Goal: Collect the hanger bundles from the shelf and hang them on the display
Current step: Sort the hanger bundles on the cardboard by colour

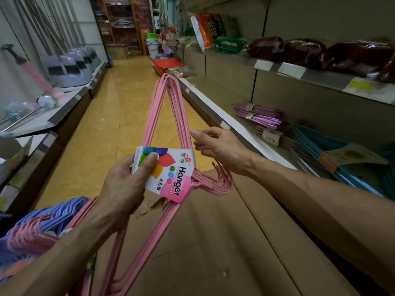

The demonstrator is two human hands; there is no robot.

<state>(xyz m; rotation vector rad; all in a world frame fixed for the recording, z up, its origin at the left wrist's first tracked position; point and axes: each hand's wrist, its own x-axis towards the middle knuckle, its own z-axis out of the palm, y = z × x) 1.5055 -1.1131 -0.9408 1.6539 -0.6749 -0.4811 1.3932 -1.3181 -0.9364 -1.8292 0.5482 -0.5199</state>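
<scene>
Left hand grips pink hanger bundle by label sleeve

Shelf carries apparently banded hanger bundles.

I'm seeing open aisle floor running ahead between the shelves; cardboard boxes are blocking the way low down, and hanger bundles are crowding the right shelf.
</scene>
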